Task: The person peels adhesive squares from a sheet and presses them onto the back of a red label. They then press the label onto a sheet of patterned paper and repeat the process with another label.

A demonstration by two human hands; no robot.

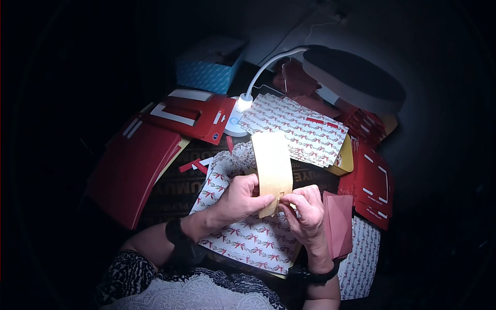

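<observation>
A pale yellow paper strip (273,168) stands upright over the patterned paper, its upper part washed bright by the lamp. My left hand (242,195) is closed on its lower left side, thumb across the front. At the lower right edge of the strip, my right hand (306,209) pinches with thumb and index finger, where small cuts or raised bits show; exactly what lies between the fingertips is too small to tell. Beneath both hands lies a white sheet (248,243) printed with garlands and red bows.
A lamp (354,77) arches over the back. More garland-printed sheets (294,124) lie behind my hands. Red folders (137,165) are stacked left, red cards (369,181) and a dusky red envelope (338,222) right. A blue box (206,75) stands at the back; small red strips (194,165) lie loose.
</observation>
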